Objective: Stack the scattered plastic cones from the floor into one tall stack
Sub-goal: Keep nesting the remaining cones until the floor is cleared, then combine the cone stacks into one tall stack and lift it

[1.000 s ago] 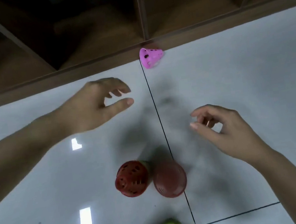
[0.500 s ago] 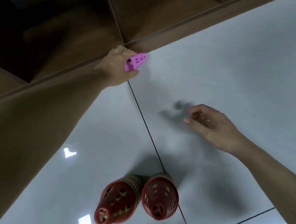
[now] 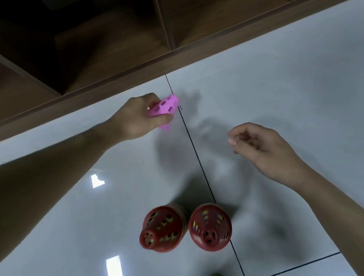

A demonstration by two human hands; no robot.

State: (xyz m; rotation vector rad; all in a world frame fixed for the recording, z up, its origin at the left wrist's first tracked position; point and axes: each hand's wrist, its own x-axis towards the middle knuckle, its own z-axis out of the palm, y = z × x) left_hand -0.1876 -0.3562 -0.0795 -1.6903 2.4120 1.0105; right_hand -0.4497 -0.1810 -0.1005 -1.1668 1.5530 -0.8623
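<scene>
Your left hand (image 3: 138,118) grasps a pink cone (image 3: 165,109) above the floor (image 3: 286,91), near the shelf base (image 3: 221,42). Your right hand (image 3: 263,148) hangs loosely curled, holding nothing. Two red stacks (image 3: 185,229) stand side by side near the floor's close edge. Risk: lowering the cone off-centre could topple a stack. The cone is small, perforated, tilted sideways

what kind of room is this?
Probably an indoor room at home or in a playroom; the frame cannot settle which. Clues: glossy grey tiled floor, low wooden cubby shelving along its edge, and perforated toy cones, one pink cone gripped by the left hand.
</scene>
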